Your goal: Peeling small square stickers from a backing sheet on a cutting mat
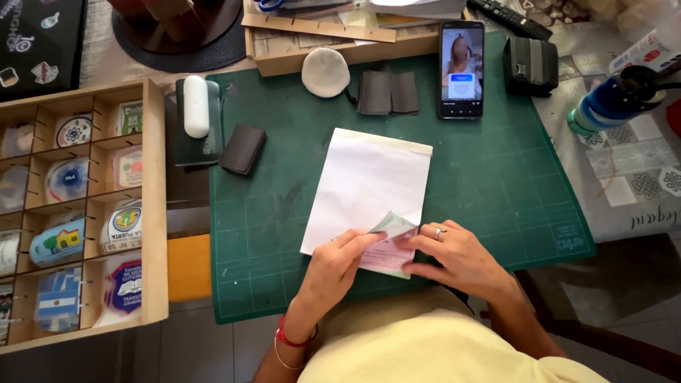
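The left hand (339,259) rests on the bottom edge of a white paper pad (369,188), with its fingers bent and pinching the corner of a small folded slip of paper (392,225). The right hand (454,255) lies just beside it, palm down. Its fingertips touch the same slip from the other side, and there is a ring on one finger. So both hands are closed on the slip — it sits between them, bent up at one corner, with a pinkish sheet (386,257) under it. The left wrist has a red band (291,339) on it.

The pad lies tilted on a green cutting mat (525,177), and the mat lies on the desk. At the far edge of the mat a phone (461,69) lies flat with its screen lit. Near it are two dark grey pieces side by side (388,92) and a round white lump (325,71). Another dark grey piece (242,148) lies at the left edge of the mat, just beside a white oval thing (196,106) that sits on a dark card.

To the left stands a wooden tray (154,206) with many small boxes in it — each holds a round or shaped sticker. To the right of the mat are a small black case (530,65) and a blue bottle (613,99) lying on a patterned cloth.
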